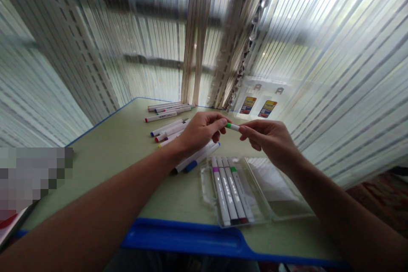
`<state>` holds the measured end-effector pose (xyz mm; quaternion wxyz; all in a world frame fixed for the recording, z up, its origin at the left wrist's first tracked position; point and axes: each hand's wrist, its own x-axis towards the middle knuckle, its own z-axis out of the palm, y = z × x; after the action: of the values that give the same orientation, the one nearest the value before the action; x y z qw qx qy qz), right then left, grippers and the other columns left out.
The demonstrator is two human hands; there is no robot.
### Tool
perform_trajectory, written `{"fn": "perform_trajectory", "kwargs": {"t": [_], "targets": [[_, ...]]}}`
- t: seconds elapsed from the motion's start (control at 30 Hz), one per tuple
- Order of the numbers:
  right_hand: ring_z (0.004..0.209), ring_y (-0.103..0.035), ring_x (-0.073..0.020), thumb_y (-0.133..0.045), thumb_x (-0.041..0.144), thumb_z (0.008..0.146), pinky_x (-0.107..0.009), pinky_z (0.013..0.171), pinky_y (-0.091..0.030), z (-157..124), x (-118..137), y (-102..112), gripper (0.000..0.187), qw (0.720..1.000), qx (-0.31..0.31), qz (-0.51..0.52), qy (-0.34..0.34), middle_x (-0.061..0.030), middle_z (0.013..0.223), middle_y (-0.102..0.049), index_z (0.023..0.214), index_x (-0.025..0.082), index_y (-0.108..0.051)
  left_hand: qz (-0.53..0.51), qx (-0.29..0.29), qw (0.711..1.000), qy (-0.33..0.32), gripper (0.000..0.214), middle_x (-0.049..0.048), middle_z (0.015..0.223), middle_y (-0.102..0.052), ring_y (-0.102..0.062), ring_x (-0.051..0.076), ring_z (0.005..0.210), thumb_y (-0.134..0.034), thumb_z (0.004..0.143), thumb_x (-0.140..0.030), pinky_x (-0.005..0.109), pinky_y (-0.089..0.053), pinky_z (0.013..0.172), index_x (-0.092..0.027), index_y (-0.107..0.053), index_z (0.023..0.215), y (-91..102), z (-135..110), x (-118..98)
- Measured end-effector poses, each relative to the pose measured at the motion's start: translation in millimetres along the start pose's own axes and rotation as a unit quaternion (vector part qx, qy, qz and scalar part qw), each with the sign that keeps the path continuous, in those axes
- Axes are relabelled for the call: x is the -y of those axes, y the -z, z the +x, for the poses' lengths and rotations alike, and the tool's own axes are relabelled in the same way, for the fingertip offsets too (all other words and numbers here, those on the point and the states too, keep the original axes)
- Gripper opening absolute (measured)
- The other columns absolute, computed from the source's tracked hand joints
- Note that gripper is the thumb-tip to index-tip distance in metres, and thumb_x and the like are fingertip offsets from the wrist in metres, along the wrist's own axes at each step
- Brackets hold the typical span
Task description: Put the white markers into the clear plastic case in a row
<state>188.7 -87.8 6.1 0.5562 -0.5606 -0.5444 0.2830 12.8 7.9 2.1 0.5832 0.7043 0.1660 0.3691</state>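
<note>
A white marker with a green end is held above the table between both hands. My left hand has its fingers closed round one end of it. My right hand pinches the other end. Below them lies an open clear plastic case with several markers in its left half. Loose markers lie on the green table behind and under my left hand.
More markers lie in a row near the far table corner. The table has a blue rim with a groove at the front. Striped curtains hang all round, and two small packets lean at the back right.
</note>
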Motion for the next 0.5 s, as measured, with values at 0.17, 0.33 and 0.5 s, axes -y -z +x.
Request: {"fn": "perform_trajectory", "kwargs": {"t": [0.17, 0.33, 0.5], "targets": [[0.042, -0.039, -0.0044, -0.080, 0.036, 0.078, -0.021, 0.038, -0.025, 1.6, -2.7, 2.5, 0.021, 1.000, 0.013, 0.027, 0.007, -0.0033, 0.065, -0.068, 0.084, 0.016, -0.080, -0.040, -0.022, 0.998, 0.034, 0.018, 0.0002, 0.065, -0.059, -0.052, 0.007, 0.047, -0.050, 0.092, -0.010, 0.021, -0.043, 0.045, -0.011, -0.065, 0.084, 1.6, 2.3, -0.2], [0.042, -0.042, -0.0039, -0.079, 0.032, 0.080, -0.020, 0.038, -0.027, 3.8, -5.2, 3.0, 0.018, 0.996, 0.023, 0.083, 0.013, -0.0030, 0.067, -0.070, 0.090, 0.017, -0.081, -0.092, -0.067, 0.992, 0.058, 0.022, 0.0000, 0.062, -0.056, -0.053, 0.009, 0.047, -0.044, 0.095, -0.011, 0.022, -0.044, 0.045, -0.012, -0.062, 0.084, 4.5, 4.8, -0.2], [0.041, -0.041, -0.0036, -0.079, 0.030, 0.080, -0.020, 0.038, -0.027, 2.7, -1.2, 2.2, 0.018, 0.989, 0.033, 0.144, 0.005, -0.0033, 0.067, -0.071, 0.093, 0.017, -0.081, -0.114, -0.097, 0.986, 0.068, 0.022, -0.0005, 0.060, -0.054, -0.052, 0.010, 0.047, -0.043, 0.096, -0.012, 0.022, -0.043, 0.046, -0.013, -0.060, 0.082, 6.9, 6.2, -1.5]]}}
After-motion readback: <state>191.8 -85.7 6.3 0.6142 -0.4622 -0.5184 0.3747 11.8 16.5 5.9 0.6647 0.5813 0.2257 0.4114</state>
